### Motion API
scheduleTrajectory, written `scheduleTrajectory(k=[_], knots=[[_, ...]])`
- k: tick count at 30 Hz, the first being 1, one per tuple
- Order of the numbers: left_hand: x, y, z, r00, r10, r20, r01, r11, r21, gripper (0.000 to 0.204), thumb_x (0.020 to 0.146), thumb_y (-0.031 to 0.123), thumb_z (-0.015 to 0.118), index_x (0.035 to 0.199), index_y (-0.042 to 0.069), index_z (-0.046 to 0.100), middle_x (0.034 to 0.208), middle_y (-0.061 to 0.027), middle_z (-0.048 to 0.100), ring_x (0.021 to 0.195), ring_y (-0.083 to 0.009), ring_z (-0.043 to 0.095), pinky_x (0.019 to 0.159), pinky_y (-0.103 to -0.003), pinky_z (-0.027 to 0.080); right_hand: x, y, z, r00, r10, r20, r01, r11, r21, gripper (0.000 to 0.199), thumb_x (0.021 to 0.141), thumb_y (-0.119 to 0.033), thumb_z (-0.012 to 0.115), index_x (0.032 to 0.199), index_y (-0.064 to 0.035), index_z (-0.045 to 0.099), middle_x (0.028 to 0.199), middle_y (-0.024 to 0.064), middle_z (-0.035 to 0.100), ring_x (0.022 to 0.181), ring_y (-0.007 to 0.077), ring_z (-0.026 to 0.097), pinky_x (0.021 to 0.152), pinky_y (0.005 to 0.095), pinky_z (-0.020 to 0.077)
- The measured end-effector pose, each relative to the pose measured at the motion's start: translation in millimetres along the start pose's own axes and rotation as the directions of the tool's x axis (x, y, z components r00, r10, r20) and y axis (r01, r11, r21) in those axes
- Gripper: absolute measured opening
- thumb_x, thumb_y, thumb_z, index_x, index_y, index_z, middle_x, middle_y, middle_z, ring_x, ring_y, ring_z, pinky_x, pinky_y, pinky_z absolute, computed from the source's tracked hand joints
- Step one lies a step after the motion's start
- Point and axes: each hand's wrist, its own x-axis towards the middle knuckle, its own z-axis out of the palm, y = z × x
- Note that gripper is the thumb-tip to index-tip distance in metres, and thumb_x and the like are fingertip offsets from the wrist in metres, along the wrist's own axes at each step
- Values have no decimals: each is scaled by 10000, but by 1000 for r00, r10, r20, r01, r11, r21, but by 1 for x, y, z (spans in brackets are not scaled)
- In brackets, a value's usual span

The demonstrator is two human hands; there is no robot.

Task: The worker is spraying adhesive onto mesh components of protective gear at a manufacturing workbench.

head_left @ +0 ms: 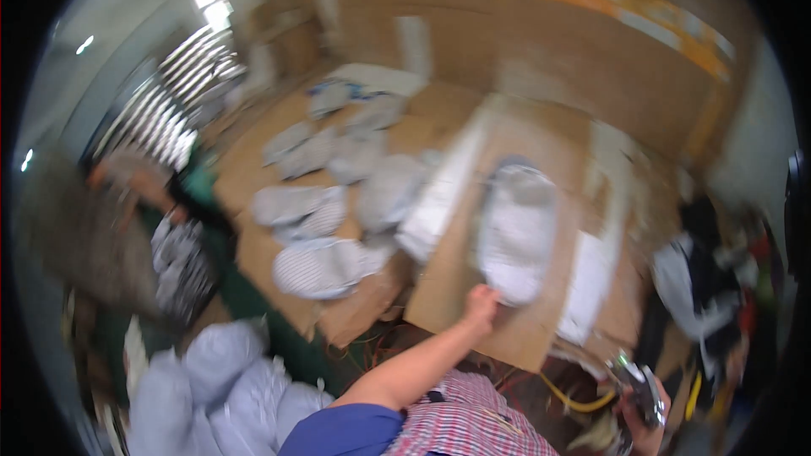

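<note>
Reaching forward from the lower edge of the frame, the left hand (pixel 481 302) closes on the near end of a pale grey-white, soft-looking, oblong padded pouch (pixel 517 232) that lies lengthwise on a flat brown cardboard sheet (pixel 448 287) covering the worktop. The fingers appear curled over the pouch's near edge, thumb side toward the camera; motion blur prevents confirming how firmly they pinch it. The right hand (pixel 646 409), low at the right of the frame, is wrapped around a small dark and metallic tool-like object (pixel 638 384); its exact kind cannot be told. The pouch looks light and limp, with a rounded, cushioned body and a smooth film-like skin, so it is likely to sag if lifted from one end and may slip under a loose pinch. A hold across the near end, with the fingers underneath and the thumb on top, appears suitable; supporting the middle would limit drooping. It is probably not fragile, though its contents are not visible. To the left, on more brown cardboard, a group of similar grey and striped pouches (pixel 325 266) lies spread out, well apart from the hand. A long white strip (pixel 443 194) lies between that group and the held pouch. Pale bulging sacks (pixel 224 371) stand at the lower left on the floor.
</note>
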Motion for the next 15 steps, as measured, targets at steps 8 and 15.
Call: scheduleTrajectory(k=[8, 15], knots=[[-93, 168, -19, 922, 141, 360, 29, 903, -428, 160, 779, 114, 501, 920, 62, 554, 869, -27, 585, 777, -142, 560, 730, -300, 461, 70, -11, 95, 984, -174, 45, 177, 981, -81, 306, 831, -76, 551, 1099, 61, 495, 817, 64, 579, 715, 150, 521, 666, 278, 417], [-131, 279, -128, 903, 269, 334, 36, 728, -685, 275, 821, 164, 475, 1047, 12, 518, 980, -100, 608, 886, -207, 598, 767, -360, 495, 142, -3, 218, 892, 132, 432, -89, 989, -118, 200, 815, -130, 573, 983, -21, 562, 865, 28, 553, 783, 145, 525, 656, 267, 436]])
